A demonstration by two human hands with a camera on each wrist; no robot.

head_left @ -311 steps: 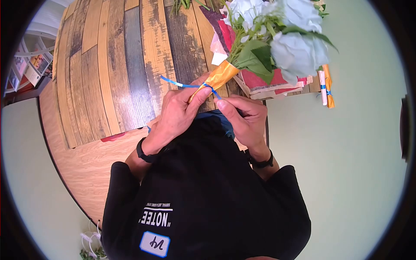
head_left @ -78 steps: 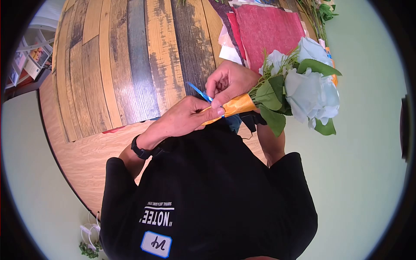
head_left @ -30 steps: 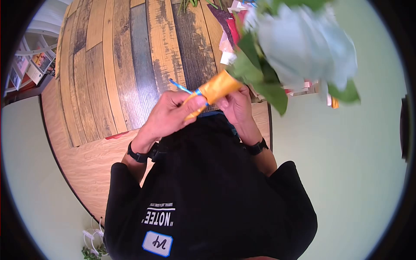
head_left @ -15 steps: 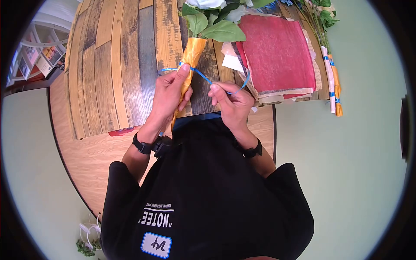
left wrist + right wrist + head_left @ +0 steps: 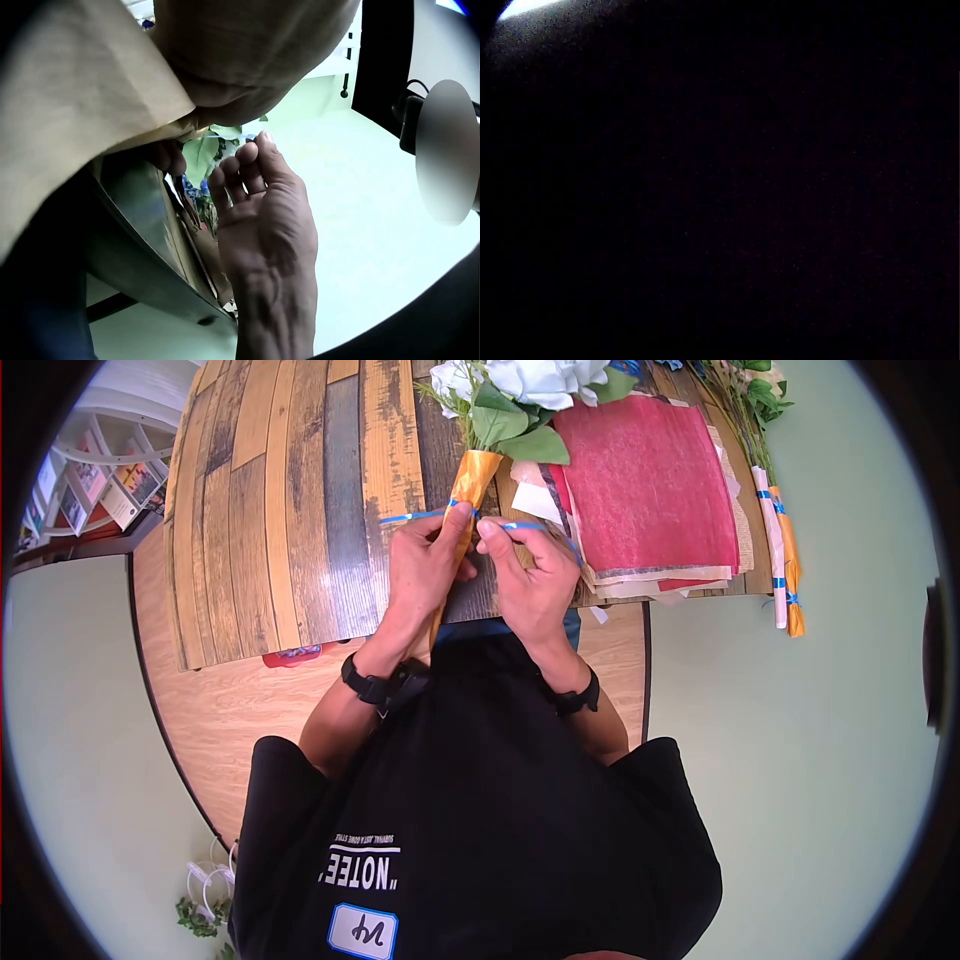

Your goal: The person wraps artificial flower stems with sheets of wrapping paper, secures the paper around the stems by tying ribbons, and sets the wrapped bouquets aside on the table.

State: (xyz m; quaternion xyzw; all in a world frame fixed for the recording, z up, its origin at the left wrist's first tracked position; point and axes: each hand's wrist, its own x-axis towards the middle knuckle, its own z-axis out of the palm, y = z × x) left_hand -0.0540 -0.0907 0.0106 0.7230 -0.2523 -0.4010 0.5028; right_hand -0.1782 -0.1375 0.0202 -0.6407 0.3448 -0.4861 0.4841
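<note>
In the head view a bouquet of pale blue-white artificial roses (image 5: 545,382) points away from me over the table. Orange paper (image 5: 474,472) wraps its stems, and my left hand (image 5: 418,572) grips that wrap with the thumb on the front. A blue ribbon (image 5: 410,518) circles the wrap beside this thumb, one tail sticking out left. Just right of the wrap, my right hand (image 5: 535,578) pinches the other tail between thumb and forefinger. The left wrist view shows the right hand's palm side, other fingers curled, beside the paper's lower end. The right wrist view is nearly black.
A stack of red and cream paper sheets (image 5: 650,490) lies right of the bouquet on the wooden table (image 5: 290,530). Two wrapped stem bundles, one pink (image 5: 770,550) and one orange (image 5: 792,585), jut over the right edge. A white shelf (image 5: 90,480) stands far left.
The bouquet has swung from pointing right to pointing away, held in the left hand. Since half a second ago, the right hand has come closer to the wrap, pinching the ribbon nearer the knot.
</note>
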